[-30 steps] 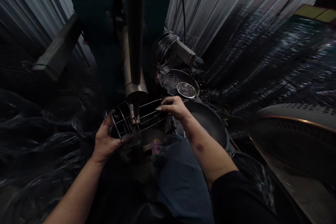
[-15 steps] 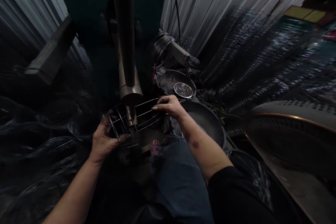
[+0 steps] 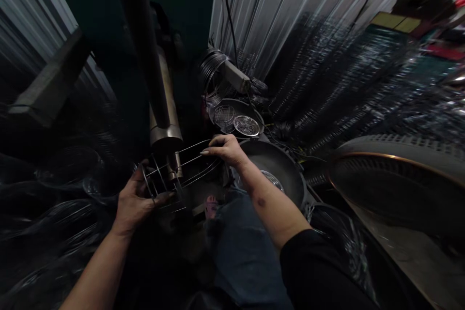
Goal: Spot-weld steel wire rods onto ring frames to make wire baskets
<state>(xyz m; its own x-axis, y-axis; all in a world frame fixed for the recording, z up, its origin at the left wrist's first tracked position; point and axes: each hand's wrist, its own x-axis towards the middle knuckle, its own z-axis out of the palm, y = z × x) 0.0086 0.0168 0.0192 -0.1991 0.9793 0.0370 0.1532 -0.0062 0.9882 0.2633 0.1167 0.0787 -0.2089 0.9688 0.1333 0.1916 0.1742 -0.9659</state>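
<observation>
Both hands hold a wire rack (image 3: pixel 191 161) of thin metal rods, with long bent wires and short cross wires. My left hand (image 3: pixel 132 199) grips its left end, thumb and fingers round the wires. At the right end, my right hand (image 3: pixel 225 149) pinches the long wires between thumb and fingers. The rack sits at the metal electrode (image 3: pixel 173 167) of a machine, below a thick cylindrical upper arm (image 3: pixel 166 136). In the dim light I cannot tell exactly where electrode and wire touch.
Beyond my right hand are a round pan (image 3: pixel 236 105) with round wire grids and a small dish (image 3: pixel 247 126), and a larger dark basin (image 3: pixel 281 162). A coil of wire (image 3: pixel 212 70) hangs behind. A big round fan (image 3: pixel 395 179) stands right; stacked wire pieces (image 3: pixel 348 72) line the wall.
The view has turned slightly right, so the machine and rack appear further left. Both hands keep their hold on the rack, and its place at the electrode looks much the same.
</observation>
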